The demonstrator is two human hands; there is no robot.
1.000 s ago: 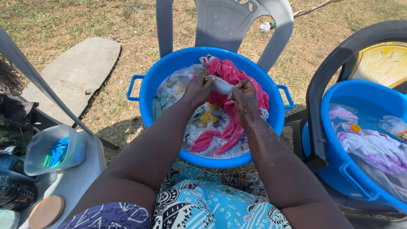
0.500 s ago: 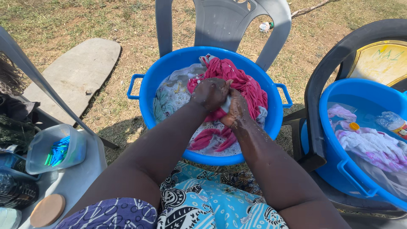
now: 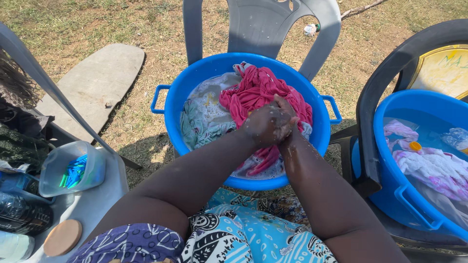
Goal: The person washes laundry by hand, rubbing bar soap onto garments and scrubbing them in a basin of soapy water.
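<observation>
You rub the pink cloth (image 3: 258,92) over the blue basin (image 3: 195,78), left hand (image 3: 265,124) and right hand (image 3: 288,113) both closed on it, so next turn to a fresh part, I think.

A clear plastic tub (image 3: 73,168) stands at the left on a grey surface, holding blue and green pegs. Below it lies a dark plastic bottle (image 3: 22,216) on its side, beside a round tan lid (image 3: 63,237). At the far right, a yellow sign (image 3: 441,70) with green hand lettering rests behind the black chair (image 3: 385,78). A crumpled clear bottle (image 3: 458,138) floats in the right-hand blue basin (image 3: 390,160)
</observation>
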